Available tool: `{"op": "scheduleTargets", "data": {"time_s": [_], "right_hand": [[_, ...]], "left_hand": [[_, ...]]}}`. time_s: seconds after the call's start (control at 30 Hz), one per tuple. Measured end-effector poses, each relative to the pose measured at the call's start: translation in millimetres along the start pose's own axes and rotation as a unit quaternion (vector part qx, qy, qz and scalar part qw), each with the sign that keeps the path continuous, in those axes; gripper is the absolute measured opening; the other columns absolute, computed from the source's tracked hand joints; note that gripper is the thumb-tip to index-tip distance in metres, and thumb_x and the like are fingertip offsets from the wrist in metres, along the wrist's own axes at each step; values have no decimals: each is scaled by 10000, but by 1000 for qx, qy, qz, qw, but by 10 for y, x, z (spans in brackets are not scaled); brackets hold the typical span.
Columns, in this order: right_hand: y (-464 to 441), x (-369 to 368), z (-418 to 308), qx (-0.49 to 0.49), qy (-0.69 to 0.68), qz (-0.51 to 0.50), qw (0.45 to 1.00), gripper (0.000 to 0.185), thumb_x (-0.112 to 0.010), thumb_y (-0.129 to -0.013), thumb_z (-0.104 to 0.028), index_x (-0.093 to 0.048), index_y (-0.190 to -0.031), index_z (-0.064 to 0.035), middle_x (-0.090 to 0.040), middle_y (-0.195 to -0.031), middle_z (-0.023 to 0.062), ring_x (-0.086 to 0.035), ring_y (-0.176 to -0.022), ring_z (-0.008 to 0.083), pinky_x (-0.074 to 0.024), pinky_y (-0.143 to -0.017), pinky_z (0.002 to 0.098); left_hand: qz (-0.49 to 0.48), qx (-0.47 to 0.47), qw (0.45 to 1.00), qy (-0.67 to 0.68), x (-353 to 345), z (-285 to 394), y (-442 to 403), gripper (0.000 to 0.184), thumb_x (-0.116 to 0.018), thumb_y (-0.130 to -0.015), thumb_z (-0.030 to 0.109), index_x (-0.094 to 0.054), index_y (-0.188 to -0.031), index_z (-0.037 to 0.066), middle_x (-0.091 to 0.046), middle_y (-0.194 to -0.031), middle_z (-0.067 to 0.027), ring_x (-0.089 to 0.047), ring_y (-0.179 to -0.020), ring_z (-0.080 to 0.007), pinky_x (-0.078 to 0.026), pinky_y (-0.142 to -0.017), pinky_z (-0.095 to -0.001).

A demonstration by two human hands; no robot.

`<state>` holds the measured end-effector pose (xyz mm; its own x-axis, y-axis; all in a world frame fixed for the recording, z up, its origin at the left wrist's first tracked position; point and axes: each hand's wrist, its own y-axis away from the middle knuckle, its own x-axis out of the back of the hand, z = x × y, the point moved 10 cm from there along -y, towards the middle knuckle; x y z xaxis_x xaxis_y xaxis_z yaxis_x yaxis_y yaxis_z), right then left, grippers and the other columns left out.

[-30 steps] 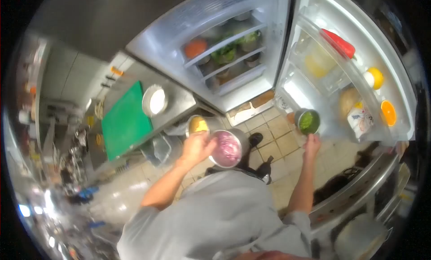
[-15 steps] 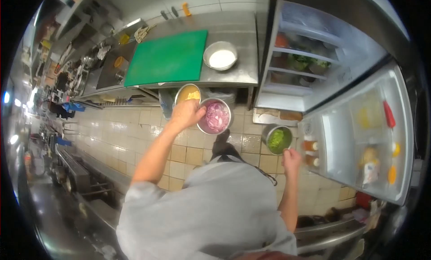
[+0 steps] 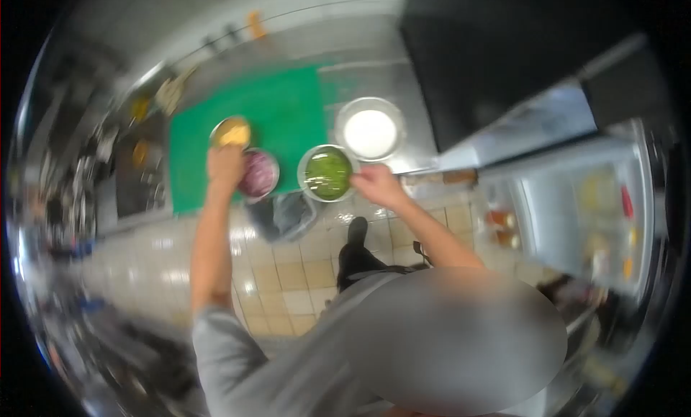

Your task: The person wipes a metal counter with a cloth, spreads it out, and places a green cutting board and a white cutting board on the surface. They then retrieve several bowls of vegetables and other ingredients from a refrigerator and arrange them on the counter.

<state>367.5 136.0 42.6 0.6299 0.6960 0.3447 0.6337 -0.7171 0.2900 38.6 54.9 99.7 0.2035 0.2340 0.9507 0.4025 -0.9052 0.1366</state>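
Observation:
Pinched together by their rims, two metal bowls hang from my left hand (image 3: 226,165) over the front of the green cutting board (image 3: 288,100). The far one is a bowl of yellow pieces (image 3: 233,134); the near one is a bowl of chopped red onion (image 3: 260,175). Whether they touch the board I cannot tell. My right hand (image 3: 379,186) grips the rim of a bowl of chopped greens (image 3: 327,173), close to the board's front right corner. Just beyond it, a metal bowl of white contents (image 3: 370,135) stands on the steel counter (image 3: 389,71).
To the right, the fridge door (image 3: 576,201) hangs open, with bottles and packets on its shelves. A grey plastic bag or bin liner (image 3: 282,217) is below the counter's front edge. Several knife handles (image 3: 255,25) stick up at the wall. The tiled floor (image 3: 288,273) lies beneath me.
Both hands have moved with their bowls from over the floor to the cutting board and counter front. The greens came left from beside the fridge. My view has turned and blurred.

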Motion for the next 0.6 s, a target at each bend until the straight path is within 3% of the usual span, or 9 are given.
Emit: {"op": "scheduleTargets", "data": {"time_s": [0.1,0.2,0.3,0.37,0.4,0.47,0.5,0.57,0.6], "right_hand": [[-457,-278,-35,4,-41,12,999,310,-631,-810,-278,-690,-783,25,-667,-669,147,-654,-589,214,-518,-581,379],[-642,-381,-105,-29,-74,20,997,315,-632,-849,-283,-687,-826,26,-675,-667,124,-664,-594,195,-531,-558,358],[-653,-599,-71,-66,-175,-12,982,342,-621,-914,-323,-682,-895,13,-694,-736,107,-672,-635,174,-549,-550,336],[-562,-679,-251,-10,-256,-80,963,381,-594,-963,-373,-676,-941,-2,-701,-828,103,-681,-705,159,-567,-563,311],[-524,-591,-194,-12,-262,-66,963,381,-594,-963,-373,-676,-941,-2,-701,-828,103,-681,-705,159,-567,-563,311],[-348,-604,-113,-9,-218,-148,965,411,-603,-963,-405,-675,-953,0,-698,-893,102,-681,-751,162,-574,-577,315],[-257,-477,-17,-11,-224,-135,965,411,-603,-963,-405,-675,-953,0,-698,-893,102,-681,-751,162,-574,-577,315],[27,-391,188,-11,-152,-215,965,401,-619,-956,-404,-685,-976,-8,-701,-883,91,-675,-743,163,-575,-601,315],[148,-271,324,-10,-156,-208,966,401,-619,-956,-404,-685,-976,-8,-701,-883,91,-675,-743,163,-575,-601,315]], "left_hand": [[41,6,998,42,-8,-236,-225,255,-661,-885,304,-686,-1039,103,-710,-1000,-127,-658,-997,-298,-460,-842,-450],[73,1,991,114,22,-349,-279,339,-693,-866,251,-659,-1155,78,-690,-1032,-156,-625,-1047,-322,-464,-846,-449],[154,-15,971,185,156,-467,-213,424,-685,-878,222,-621,-1249,28,-662,-1134,-204,-610,-1093,-364,-460,-928,-478],[265,-38,935,235,573,-479,-58,409,-667,-903,178,-603,-1257,-17,-647,-1185,-220,-610,-1109,-376,-458,-975,-472],[339,-57,908,241,942,-401,128,380,-653,-921,141,-598,-1251,-39,-645,-1203,-220,-616,-1106,-373,-462,-986,-462],[447,-50,843,296,1524,-213,526,295,-602,-948,52,-606,-1222,-58,-662,-1170,-202,-641,-1056,-338,-486,-965,-411],[445,-64,842,299,1702,1,654,295,-602,-948,52,-606,-1222,-58,-662,-1170,-202,-641,-1056,-338,-486,-965,-411],[476,-103,790,372,2001,392,1008,247,-561,-955,-11,-616,-1189,-68,-661,-1179,-200,-650,-1040,-308,-512,-922,-391],[453,-157,766,427,2071,724,1136,243,-574,-943,-10,-620,-1175,-68,-672,-1152,-199,-658,-1018,-311,-522,-903,-387]]}}
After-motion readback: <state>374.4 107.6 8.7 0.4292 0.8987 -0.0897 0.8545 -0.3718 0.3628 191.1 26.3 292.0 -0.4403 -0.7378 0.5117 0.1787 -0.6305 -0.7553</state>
